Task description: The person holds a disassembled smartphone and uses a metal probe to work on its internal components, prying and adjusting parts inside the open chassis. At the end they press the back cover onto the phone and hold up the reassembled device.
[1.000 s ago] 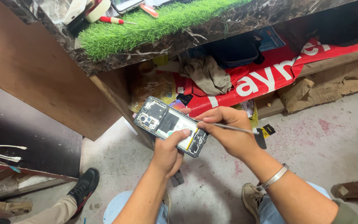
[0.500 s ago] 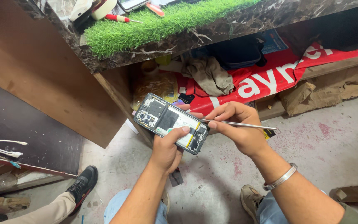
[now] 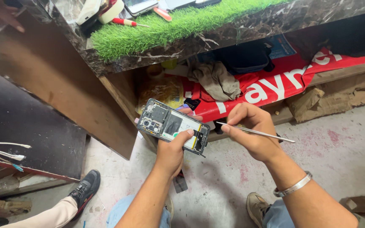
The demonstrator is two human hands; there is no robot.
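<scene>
My left hand grips an opened smartphone with its back cover off, so the circuit board, camera modules and battery show. The thumb rests on the phone's lower edge. My right hand pinches thin metal tweezers just right of the phone, apart from it; the tweezers' tips point left toward the phone's end and their tail sticks out to the right. A metal bangle sits on my right wrist.
A marble counter edge with a green grass mat bearing a screwdriver, tape and phones runs above. Below it lie a rag, a red banner and cardboard. Another person's shoe is at lower left; white cables at left.
My right hand has drawn the tweezers away from the phone to the right. The phone stays in my left hand, held a little further left in view.
</scene>
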